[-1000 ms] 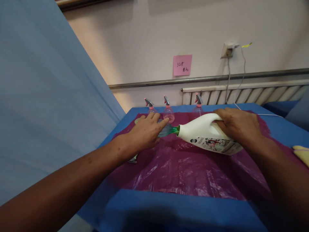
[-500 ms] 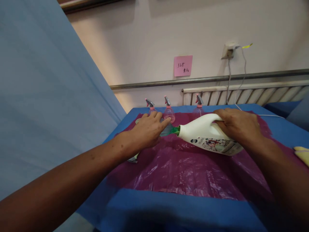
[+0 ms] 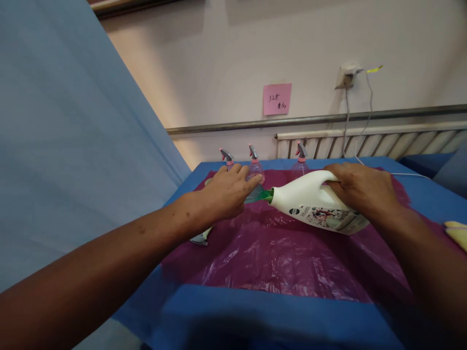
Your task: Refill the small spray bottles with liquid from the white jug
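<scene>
My left hand (image 3: 229, 190) is closed around a clear plastic bottle (image 3: 252, 195), which lies tilted on its side under the palm. The green end (image 3: 266, 195) of this bottle meets the open mouth of a cream-white jug (image 3: 310, 199). Whether the green is a neck or liquid, I cannot tell. Fingers wrapped round the handle, my right hand (image 3: 363, 189) holds the jug on a slant, mouth toward the left. Behind my hands stand several spray bottles with grey and pink heads, among them a left one (image 3: 226, 156), a middle one (image 3: 256, 169) and a right one (image 3: 299, 165).
Purple plastic sheeting (image 3: 262, 257) covers much of a blue-draped table (image 3: 270, 311). A small silvery-green item (image 3: 201, 237) lies below my left wrist. A yellow cloth-like thing (image 3: 456, 233) sits at the right edge. Beyond are a radiator (image 3: 401, 141), cables and a blue curtain (image 3: 73, 121).
My left hand and the clear bottle have shifted very slightly up and to the right. Both hands keep their holds, and the jug stays almost still.
</scene>
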Available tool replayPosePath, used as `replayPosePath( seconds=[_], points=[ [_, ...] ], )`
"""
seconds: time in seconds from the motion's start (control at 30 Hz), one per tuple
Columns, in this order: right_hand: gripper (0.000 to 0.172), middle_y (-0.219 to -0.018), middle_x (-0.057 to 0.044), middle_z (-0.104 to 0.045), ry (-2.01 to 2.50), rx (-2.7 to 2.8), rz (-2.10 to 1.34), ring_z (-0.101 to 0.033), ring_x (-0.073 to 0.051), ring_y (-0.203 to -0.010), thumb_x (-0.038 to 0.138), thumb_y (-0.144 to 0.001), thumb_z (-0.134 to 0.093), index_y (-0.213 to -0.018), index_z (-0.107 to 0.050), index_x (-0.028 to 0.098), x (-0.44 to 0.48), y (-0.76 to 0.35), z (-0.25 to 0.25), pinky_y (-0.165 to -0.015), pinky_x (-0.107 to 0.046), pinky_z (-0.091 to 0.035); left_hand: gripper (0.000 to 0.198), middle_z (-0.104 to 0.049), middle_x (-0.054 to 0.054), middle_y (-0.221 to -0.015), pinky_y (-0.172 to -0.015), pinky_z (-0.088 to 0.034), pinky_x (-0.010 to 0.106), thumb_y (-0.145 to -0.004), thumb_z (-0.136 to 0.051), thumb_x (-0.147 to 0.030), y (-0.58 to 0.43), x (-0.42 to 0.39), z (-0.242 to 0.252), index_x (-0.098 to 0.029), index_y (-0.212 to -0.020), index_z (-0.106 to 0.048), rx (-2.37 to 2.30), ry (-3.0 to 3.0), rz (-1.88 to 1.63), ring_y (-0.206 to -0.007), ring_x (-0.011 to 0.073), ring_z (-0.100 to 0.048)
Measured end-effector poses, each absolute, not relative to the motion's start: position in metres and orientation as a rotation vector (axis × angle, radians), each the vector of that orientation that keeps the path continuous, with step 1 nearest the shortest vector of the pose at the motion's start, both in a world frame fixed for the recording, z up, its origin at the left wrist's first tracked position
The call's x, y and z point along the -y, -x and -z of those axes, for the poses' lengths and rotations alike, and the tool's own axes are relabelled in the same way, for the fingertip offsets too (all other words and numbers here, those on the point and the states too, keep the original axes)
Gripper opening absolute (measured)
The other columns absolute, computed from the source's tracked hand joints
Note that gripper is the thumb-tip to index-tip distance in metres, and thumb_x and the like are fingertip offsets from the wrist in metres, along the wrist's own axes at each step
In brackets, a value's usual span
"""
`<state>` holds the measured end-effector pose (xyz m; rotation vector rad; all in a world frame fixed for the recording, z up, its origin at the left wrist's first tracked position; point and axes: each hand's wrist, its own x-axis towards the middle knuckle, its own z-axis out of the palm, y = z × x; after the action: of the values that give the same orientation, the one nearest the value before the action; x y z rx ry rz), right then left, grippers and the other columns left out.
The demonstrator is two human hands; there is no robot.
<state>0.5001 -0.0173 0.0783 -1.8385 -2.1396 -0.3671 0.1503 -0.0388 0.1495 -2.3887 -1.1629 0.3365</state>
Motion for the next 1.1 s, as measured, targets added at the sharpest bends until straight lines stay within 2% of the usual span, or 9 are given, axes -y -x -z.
replayPosePath(
  seconds=[0.17,0.43,0.6,0.87,1.1],
  points=[
    [0.043,-0.122,-0.013,-0.082,1.823,2.148,0.352,-0.071,-0.036,-0.109,0.045,-0.111,-0.048,-0.137,-0.079,0.031,0.017,-0.501,-0.078,-0.071,-0.041,-0.035,0.079,-0.065,0.018,-0.143,-0.105,-0.050,0.048,-0.090,-0.069,-0.015,-0.153,0.039,-0.151,-0.025,-0.165,-0.048,1.177,2.379,-0.332,-0.127,0.0368,-0.057],
    [0.043,-0.123,-0.008,-0.081,1.851,2.132,0.360,-0.070,-0.032,-0.109,0.046,-0.111,-0.049,-0.138,-0.079,0.033,0.016,-0.501,-0.079,-0.072,-0.036,-0.037,0.077,-0.065,0.019,-0.145,-0.102,-0.050,0.049,-0.089,-0.070,-0.015,-0.156,0.037,-0.154,-0.024,-0.163,-0.051,1.143,2.367,-0.354,-0.127,0.0380,-0.060],
    [0.042,-0.125,-0.009,-0.081,1.848,2.151,0.339,-0.070,-0.031,-0.108,0.046,-0.112,-0.050,-0.138,-0.079,0.032,0.016,-0.502,-0.079,-0.073,-0.037,-0.037,0.079,-0.065,0.021,-0.146,-0.100,-0.049,0.050,-0.091,-0.071,-0.018,-0.161,0.037,-0.159,-0.022,-0.167,-0.050,1.098,2.360,-0.408,-0.129,0.0405,-0.060],
    [0.042,-0.125,-0.009,-0.083,1.822,2.120,0.375,-0.072,-0.033,-0.105,0.048,-0.109,-0.051,-0.136,-0.080,0.034,0.014,-0.506,-0.075,-0.073,-0.039,-0.041,0.078,-0.064,0.023,-0.152,-0.102,-0.050,0.051,-0.090,-0.072,-0.014,-0.169,0.037,-0.167,-0.022,-0.166,-0.053,1.116,2.378,-0.413,-0.131,0.0418,-0.061],
    [0.044,-0.126,-0.007,-0.083,1.856,2.124,0.374,-0.073,-0.033,-0.109,0.049,-0.109,-0.048,-0.137,-0.079,0.035,0.013,-0.507,-0.075,-0.070,-0.037,-0.036,0.079,-0.063,0.022,-0.154,-0.102,-0.049,0.050,-0.090,-0.074,-0.018,-0.174,0.035,-0.172,-0.023,-0.165,-0.051,1.071,2.349,-0.478,-0.131,0.0413,-0.062]
  ],
)
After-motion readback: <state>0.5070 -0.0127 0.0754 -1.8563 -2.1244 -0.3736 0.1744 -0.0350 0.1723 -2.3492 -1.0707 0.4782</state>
